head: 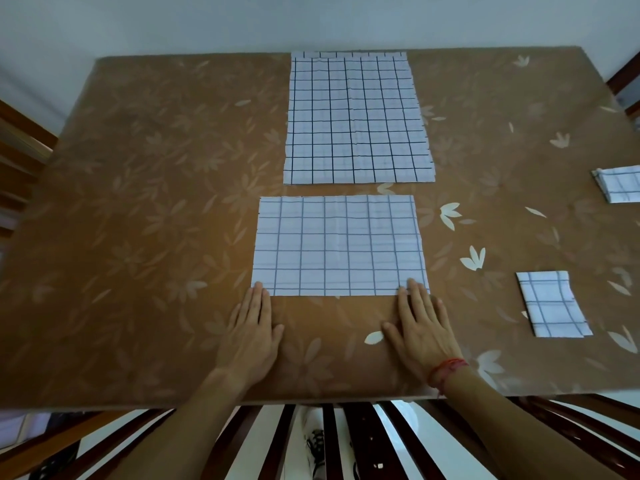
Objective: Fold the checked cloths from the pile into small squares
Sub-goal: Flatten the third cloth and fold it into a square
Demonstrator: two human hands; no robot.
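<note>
So the half-folded checked cloth (pixel 339 244) is laid flat on the table (pixel 138 202), right in the middle, just beyond both hands, with its long axis running left to right. The left hand (pixel 252 327) is laid flat, fingers together and nothing gripped, with its fingertips just touching the cloth's near left corner; the right hand (pixel 420 327) is flat too, fingers slightly spread, tips resting on the near right corner. Nothing is pinched yet, as far as can be seen. That's really what the next fold hangs on: the cloth is wider than it is deep, so a left-right fold looks called for to get closer to a square, and each hand is already parked at its own near corner, so neither is better placed. The pile of unfolded checked cloths (pixel 356 119) is stacked further back, just beyond the working cloth, its long axis running near to far. A finished folded square (pixel 550 303) is set off to the right, and a stack of folded cloths (pixel 620 183) is seen at the right edge, partly cut off.
</note>
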